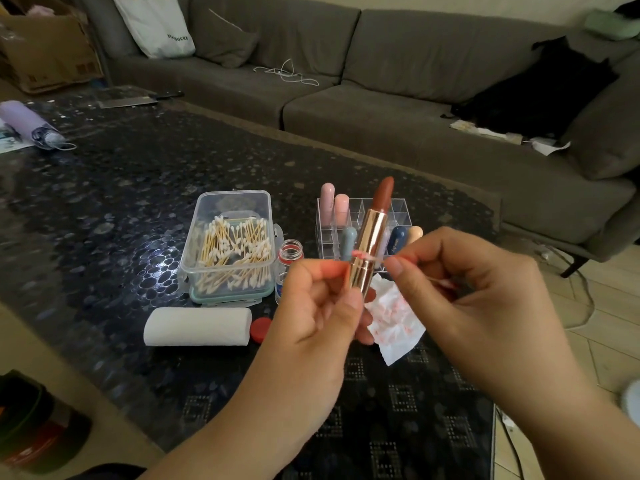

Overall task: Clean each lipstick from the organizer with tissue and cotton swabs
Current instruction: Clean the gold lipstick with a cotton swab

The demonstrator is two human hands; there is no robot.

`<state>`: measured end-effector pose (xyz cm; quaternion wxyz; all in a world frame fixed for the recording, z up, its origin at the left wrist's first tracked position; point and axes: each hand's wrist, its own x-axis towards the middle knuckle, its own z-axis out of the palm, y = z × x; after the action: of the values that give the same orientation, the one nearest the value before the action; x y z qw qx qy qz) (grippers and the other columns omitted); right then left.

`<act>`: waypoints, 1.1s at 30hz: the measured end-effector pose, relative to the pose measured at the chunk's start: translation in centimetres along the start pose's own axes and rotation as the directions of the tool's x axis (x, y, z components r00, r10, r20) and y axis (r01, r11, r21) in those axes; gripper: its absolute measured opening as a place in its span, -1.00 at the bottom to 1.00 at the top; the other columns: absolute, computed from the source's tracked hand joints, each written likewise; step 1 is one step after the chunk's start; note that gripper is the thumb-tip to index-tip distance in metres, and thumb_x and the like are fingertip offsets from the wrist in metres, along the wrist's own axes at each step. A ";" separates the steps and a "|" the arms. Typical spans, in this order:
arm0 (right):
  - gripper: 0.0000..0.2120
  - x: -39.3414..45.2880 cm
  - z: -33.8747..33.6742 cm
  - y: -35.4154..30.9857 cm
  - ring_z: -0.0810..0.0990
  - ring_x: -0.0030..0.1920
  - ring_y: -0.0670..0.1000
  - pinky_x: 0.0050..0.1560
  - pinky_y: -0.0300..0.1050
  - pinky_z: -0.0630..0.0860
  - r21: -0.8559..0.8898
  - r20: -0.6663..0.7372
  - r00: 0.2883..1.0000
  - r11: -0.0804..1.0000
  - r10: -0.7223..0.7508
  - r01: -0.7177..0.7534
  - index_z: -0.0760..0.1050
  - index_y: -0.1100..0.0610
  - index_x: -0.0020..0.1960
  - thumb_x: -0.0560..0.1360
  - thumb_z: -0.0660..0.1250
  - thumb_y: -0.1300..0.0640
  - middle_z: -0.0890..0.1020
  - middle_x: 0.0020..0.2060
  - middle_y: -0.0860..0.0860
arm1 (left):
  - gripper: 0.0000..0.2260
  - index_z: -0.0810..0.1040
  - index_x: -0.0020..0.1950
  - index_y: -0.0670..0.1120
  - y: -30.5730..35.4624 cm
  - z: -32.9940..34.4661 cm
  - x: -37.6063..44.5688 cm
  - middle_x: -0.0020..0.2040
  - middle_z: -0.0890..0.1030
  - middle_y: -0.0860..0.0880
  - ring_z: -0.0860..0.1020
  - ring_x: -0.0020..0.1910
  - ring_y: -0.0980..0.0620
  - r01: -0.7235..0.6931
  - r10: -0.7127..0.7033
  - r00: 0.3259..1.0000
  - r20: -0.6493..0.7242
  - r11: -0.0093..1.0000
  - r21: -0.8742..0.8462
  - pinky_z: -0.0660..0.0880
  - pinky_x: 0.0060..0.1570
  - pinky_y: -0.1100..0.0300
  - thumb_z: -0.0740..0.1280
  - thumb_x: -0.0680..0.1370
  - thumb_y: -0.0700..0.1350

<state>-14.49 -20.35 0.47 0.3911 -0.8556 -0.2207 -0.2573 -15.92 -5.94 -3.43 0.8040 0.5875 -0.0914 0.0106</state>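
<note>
Lipstick (372,237) upright in left hand (322,306), above table (104,202) middle.

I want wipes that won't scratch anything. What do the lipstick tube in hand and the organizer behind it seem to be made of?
Lipstick tube: looks like rose-gold metal or metallised plastic, glossy, with bright mirror-like highlights; which one is unclear. Organizer: clear hard plastic, probably acrylic, since the lipsticks and table show through its walls.

both forearms reach forward, left hand (322,299) and right hand (464,271) raised, fingers curled, pinching.
</note>
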 end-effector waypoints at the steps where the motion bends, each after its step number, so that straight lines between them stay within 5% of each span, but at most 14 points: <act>1: -0.80 0.0 0.1 0.0 0.45 -0.46 0.00 -0.35 -0.38 0.34 -0.004 0.017 1.000 1.000 -0.012 0.012 0.56 0.00 -0.24 0.45 0.28 -0.08 0.50 -0.51 -0.03 | -0.83 0.49 0.08 -0.01 -0.2 0.0 0.1 -0.13 0.65 0.04 0.57 -0.22 0.12 -0.002 0.002 1.000 -0.011 1.000 0.019 0.51 -0.17 0.30 0.32 0.51 -0.04; 7: -0.77 0.0 0.0 0.0 0.42 -0.46 0.04 -0.38 -0.32 0.33 -0.042 -0.017 1.000 0.999 0.010 -0.011 0.55 0.02 -0.25 0.44 0.27 -0.10 0.48 -0.52 -0.01 | -0.75 0.55 0.10 0.11 -0.1 -0.2 0.1 -0.15 0.63 0.18 0.58 -0.12 0.25 -0.017 0.015 1.000 0.008 0.977 0.214 0.47 -0.03 0.34 0.29 0.45 0.09; 11: -0.80 -0.1 0.3 -0.1 0.45 -0.45 -0.03 -0.33 -0.42 0.32 -0.048 0.034 0.999 0.998 -0.026 0.027 0.54 0.02 -0.26 0.45 0.28 -0.06 0.48 -0.52 -0.09 | -0.81 0.48 0.07 -0.02 -0.2 0.0 0.2 -0.17 0.62 0.04 0.62 -0.18 0.09 0.000 -0.001 1.000 0.004 0.993 0.121 0.57 -0.12 0.14 0.29 0.48 -0.05; 15: -0.79 -0.1 -0.1 -0.2 0.44 -0.45 0.00 -0.36 -0.37 0.33 -0.055 0.002 1.000 0.998 -0.021 0.021 0.54 0.02 -0.26 0.45 0.28 -0.07 0.48 -0.52 -0.04 | -0.89 0.45 0.04 0.08 -0.1 0.0 0.1 -0.29 0.58 0.07 0.53 -0.36 0.11 -0.020 0.017 1.000 0.025 0.992 0.127 0.55 -0.20 0.09 0.29 0.53 -0.01; 21: -0.81 -0.1 0.4 -0.1 0.38 -0.49 -0.07 -0.32 -0.45 0.28 -0.055 0.040 0.998 0.997 -0.046 0.048 0.51 -0.01 -0.28 0.46 0.28 -0.06 0.42 -0.54 -0.06 | -0.80 0.57 -0.06 0.14 -0.1 -0.4 0.0 -0.21 0.55 0.01 0.42 -0.24 0.03 0.031 -0.031 0.999 0.011 0.999 -0.021 0.39 -0.09 0.09 0.16 0.47 0.07; 25: -0.80 -0.1 0.0 0.1 0.42 -0.45 0.01 -0.34 -0.39 0.31 -0.054 -0.021 1.000 0.999 0.000 -0.001 0.54 0.00 -0.26 0.45 0.28 -0.07 0.46 -0.53 -0.03 | -0.76 0.58 0.00 0.25 -0.4 -0.3 0.0 -0.24 0.55 0.09 0.44 -0.24 0.09 0.023 -0.022 1.000 -0.005 0.997 0.072 0.42 -0.03 0.10 0.15 0.47 0.10; 33: -0.81 0.0 0.0 0.1 0.40 -0.45 0.00 -0.33 -0.42 0.28 -0.072 -0.013 1.000 0.997 -0.005 0.004 0.53 0.00 -0.27 0.44 0.28 -0.07 0.43 -0.54 -0.04 | -0.81 0.46 0.06 0.01 -0.4 0.1 0.3 -0.23 0.59 0.11 0.54 -0.29 0.18 -0.042 0.041 0.999 0.008 0.986 0.161 0.48 -0.23 0.31 0.29 0.51 0.06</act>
<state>-14.38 -20.44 0.41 0.3609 -0.8669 -0.2107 -0.2718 -15.63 -6.18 -3.71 0.7531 0.6487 -0.1043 0.0335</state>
